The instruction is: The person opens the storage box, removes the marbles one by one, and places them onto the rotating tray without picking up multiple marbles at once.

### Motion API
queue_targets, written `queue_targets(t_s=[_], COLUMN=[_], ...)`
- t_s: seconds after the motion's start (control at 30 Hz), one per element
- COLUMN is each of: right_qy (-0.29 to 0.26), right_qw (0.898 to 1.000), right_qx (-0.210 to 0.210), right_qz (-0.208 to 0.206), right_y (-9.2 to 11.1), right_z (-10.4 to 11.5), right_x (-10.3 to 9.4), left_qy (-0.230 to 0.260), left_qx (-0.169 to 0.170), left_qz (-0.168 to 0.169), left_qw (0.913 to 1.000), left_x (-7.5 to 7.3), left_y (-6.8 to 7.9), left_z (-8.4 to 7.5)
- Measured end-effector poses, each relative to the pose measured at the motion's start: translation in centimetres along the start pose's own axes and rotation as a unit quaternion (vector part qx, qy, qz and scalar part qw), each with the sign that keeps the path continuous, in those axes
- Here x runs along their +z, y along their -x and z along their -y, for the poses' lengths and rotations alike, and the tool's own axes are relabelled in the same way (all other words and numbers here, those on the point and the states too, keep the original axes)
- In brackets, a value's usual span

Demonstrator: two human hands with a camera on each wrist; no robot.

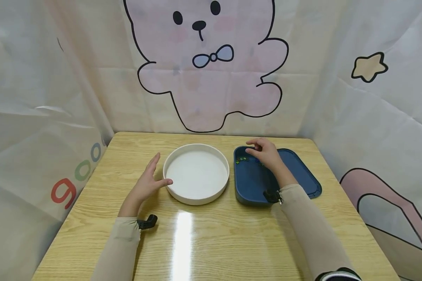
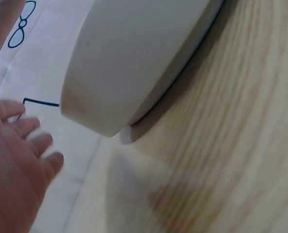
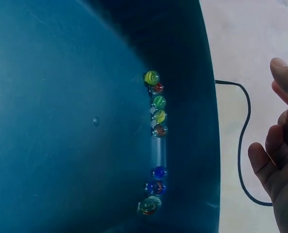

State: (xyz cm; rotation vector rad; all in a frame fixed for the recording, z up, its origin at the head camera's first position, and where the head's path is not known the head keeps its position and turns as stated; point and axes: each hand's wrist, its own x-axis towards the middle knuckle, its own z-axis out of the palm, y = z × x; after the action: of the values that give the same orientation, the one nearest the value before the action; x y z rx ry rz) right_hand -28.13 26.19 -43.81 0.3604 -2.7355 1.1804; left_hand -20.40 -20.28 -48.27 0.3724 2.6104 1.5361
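A round, shallow white dish (image 1: 197, 171) stands at the middle of the table. At its left side is my left hand (image 1: 148, 184), fingers extended and thumb spread over the rim; whether the thumb touches it I cannot tell. The left wrist view shows these fingers (image 2: 23, 128) apart from the dish wall. My right hand (image 1: 265, 154) hovers over the far end of a deep blue box (image 1: 247, 185), thumb and forefinger parted, nothing visible between them. Several glass marbles (image 3: 159, 116) in green, yellow, red and blue lie in a row along the box's far inner wall.
A flat blue lid (image 1: 299, 171) lies to the right of the box, partly hidden by my right arm. Beneath everything is a wood-grain table (image 1: 214, 242). Printed cloth (image 1: 211, 93) hangs behind the table and along both sides.
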Motion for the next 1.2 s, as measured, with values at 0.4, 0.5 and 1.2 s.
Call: queue_targets(t_s=[0.4, 0.5, 1.2], right_qy=[-0.005, 0.003, 0.037], right_qw=[0.996, 0.994, 0.982], right_qx=[0.047, 0.054, 0.080], right_qz=[0.070, 0.092, 0.169], right_y=[-1.3, -1.5, -2.8], right_z=[-1.2, -1.8, -3.9], right_x=[1.5, 1.9, 4.0], left_qy=[0.018, 0.031, 0.024], left_qx=[-0.011, 0.002, 0.009], left_qz=[0.045, 0.058, 0.061], left_qw=[0.9988, 0.9979, 0.9978], left_x=[0.9, 1.2, 2.4], left_y=[0.3, 0.3, 0.7], left_z=[0.8, 1.3, 1.7])
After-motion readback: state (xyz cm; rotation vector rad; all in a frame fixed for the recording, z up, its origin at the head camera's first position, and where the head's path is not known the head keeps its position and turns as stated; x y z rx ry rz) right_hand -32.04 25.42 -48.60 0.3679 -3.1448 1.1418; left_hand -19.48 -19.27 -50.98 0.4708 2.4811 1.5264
